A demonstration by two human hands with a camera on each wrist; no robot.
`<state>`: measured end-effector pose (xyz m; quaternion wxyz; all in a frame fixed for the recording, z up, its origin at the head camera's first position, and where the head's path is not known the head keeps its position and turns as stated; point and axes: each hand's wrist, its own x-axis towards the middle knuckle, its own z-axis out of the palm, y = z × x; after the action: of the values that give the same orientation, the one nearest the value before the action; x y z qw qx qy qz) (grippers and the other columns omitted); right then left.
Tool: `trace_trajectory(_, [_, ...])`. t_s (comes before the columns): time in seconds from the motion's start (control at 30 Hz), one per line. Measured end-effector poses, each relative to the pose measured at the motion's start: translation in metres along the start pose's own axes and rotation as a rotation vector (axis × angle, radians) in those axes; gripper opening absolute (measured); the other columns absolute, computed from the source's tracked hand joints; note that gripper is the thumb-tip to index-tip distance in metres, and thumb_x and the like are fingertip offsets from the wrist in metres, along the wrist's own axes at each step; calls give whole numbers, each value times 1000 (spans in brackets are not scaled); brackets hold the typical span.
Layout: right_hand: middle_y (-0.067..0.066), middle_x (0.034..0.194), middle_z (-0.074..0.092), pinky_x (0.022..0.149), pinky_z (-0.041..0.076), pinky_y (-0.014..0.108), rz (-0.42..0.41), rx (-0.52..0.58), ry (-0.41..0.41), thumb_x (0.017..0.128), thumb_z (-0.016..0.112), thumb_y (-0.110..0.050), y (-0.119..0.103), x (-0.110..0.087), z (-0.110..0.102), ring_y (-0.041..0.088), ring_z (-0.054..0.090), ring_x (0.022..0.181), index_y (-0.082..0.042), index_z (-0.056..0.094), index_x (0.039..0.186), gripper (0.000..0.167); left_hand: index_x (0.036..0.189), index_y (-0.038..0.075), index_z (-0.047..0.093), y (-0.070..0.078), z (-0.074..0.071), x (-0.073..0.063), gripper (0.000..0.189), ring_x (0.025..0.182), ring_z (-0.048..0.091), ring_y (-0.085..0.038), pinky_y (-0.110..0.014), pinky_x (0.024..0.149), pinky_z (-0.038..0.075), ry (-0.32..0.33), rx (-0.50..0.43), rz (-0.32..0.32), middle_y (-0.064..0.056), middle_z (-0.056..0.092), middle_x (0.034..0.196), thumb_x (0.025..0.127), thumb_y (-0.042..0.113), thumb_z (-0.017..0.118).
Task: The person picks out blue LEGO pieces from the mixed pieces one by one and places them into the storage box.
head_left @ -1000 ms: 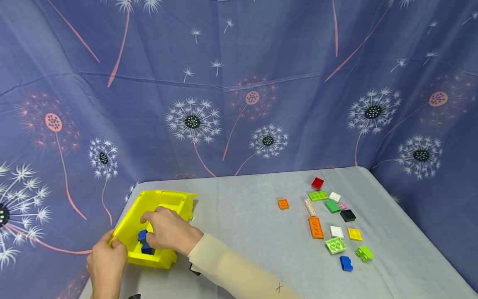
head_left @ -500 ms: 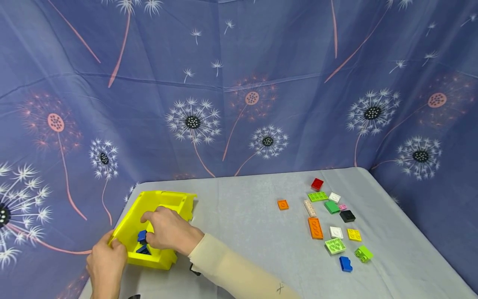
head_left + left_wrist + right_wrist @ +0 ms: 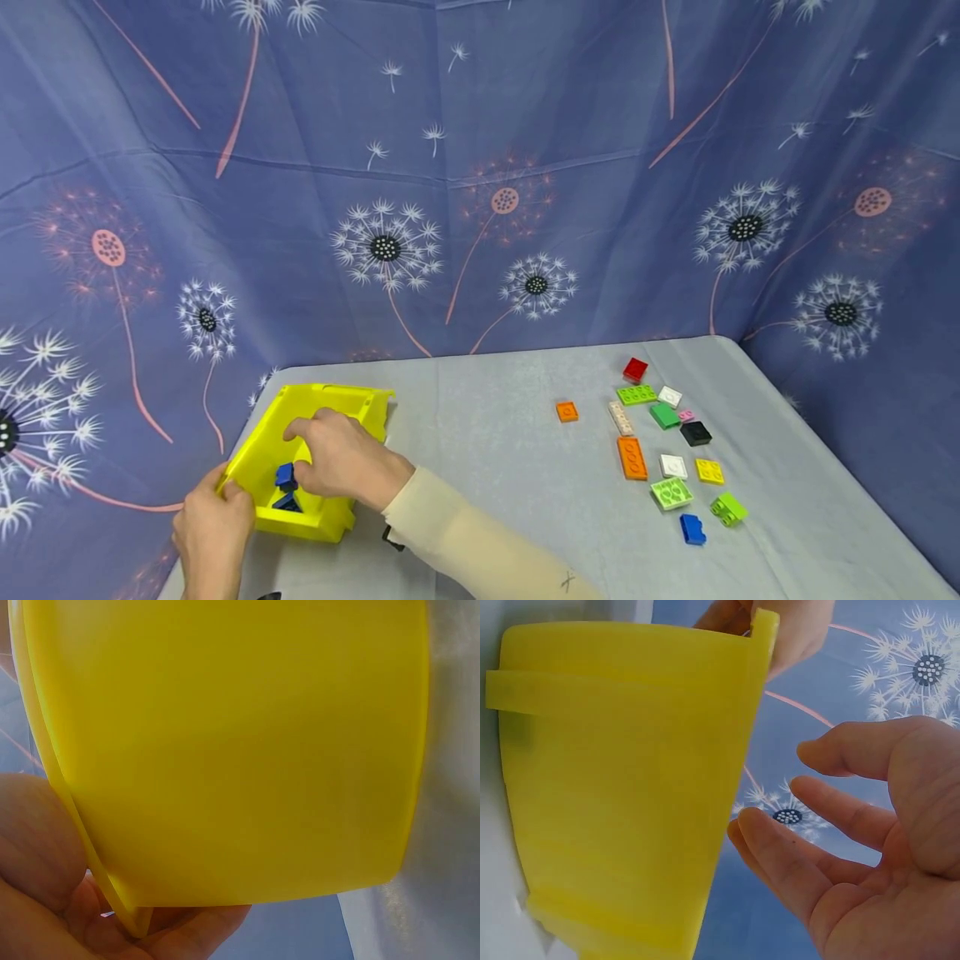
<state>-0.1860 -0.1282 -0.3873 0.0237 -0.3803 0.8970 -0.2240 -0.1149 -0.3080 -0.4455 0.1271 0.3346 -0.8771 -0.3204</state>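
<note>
My left hand grips the near-left corner of a yellow plastic bin; in the left wrist view its thumb and fingers pinch the rim. Inside the bin lie a blue toy brick and a darker blue brick nearer the front wall. My right hand hovers over the bin's right side, fingers loosely bent. From the right wrist, that hand shows a gap between thumb and fingers with nothing held, apart from the bin wall. Part of the bin's inside is hidden behind it.
Several loose toy bricks lie spread on the table's right side, among them an orange one, a black one, a red one and a blue one. A small orange brick sits apart. A patterned blue cloth hangs behind.
The front blue brick in the bin has shifted slightly left and lies differently from a second ago. My right hand has drawn back a little to the right. The left hand keeps its grip.
</note>
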Motion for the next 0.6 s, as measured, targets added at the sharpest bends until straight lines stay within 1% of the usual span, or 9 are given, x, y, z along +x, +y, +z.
trace_trajectory(0.17, [-14, 120, 67, 70, 43, 9, -24, -3, 32, 95, 72, -30, 1, -3, -7, -1, 54, 93, -31, 66, 133, 38, 149, -3, 48, 1, 1, 0, 51, 122, 44, -63, -70, 103, 32, 8, 2, -4, -40, 49, 142, 103, 17, 37])
trace_trajectory(0.37, [-13, 118, 69, 71, 42, 8, -80, -12, 74, 95, 71, -27, 4, -8, -16, 0, 54, 93, -27, 68, 131, 37, 150, -1, 49, -1, 0, -1, 51, 121, 43, -65, -71, 103, 32, 4, -4, 14, -40, 48, 142, 104, 18, 37])
trace_trajectory(0.43, [-12, 119, 69, 72, 42, 8, -89, -14, 90, 95, 71, -27, 4, -11, -20, 1, 55, 95, -26, 68, 131, 37, 149, -1, 49, -2, -1, -1, 51, 120, 43, -66, -71, 102, 33, 5, -5, 24, -41, 48, 142, 103, 18, 37])
trace_trajectory(0.6, [-10, 127, 68, 79, 47, 10, -84, 5, 122, 96, 70, -26, 6, -19, -32, 3, 60, 107, -25, 67, 133, 37, 148, -1, 51, -2, 0, 0, 51, 119, 45, -66, -69, 101, 33, 12, -5, 35, -40, 50, 141, 103, 17, 37])
